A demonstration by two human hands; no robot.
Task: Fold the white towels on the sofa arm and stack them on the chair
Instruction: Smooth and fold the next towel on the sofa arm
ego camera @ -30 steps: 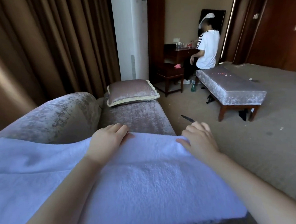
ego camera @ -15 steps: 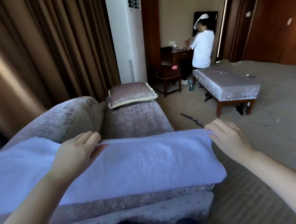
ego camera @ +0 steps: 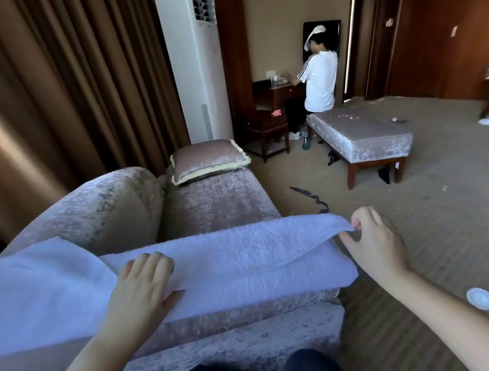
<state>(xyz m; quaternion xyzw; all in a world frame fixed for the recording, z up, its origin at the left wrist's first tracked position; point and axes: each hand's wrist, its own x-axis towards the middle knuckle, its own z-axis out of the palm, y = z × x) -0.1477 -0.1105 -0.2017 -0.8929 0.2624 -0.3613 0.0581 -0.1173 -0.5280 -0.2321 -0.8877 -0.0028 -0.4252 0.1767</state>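
A white towel [ego camera: 242, 258] lies folded lengthwise across the velvet sofa arm [ego camera: 247, 327]. My left hand [ego camera: 141, 282] rests on it near its middle, thumb tucked under the folded layer's near edge and fingers over the top. My right hand [ego camera: 371, 240] pinches the towel's far right corner and lifts it slightly off the arm. More white towel [ego camera: 36, 289] spreads over the arm to the left.
The sofa seat [ego camera: 215, 204] with a cushion [ego camera: 209, 158] lies beyond the arm. A padded bench [ego camera: 361, 136] stands on the carpet at right, a person beside it. A dark strap [ego camera: 310, 198] and a small white disc [ego camera: 480, 298] lie on the floor.
My hands slid apart along the towel, then my left hand came back toward the middle. My right hand, flat at the end half a second ago, now pinches the corner and raises it.
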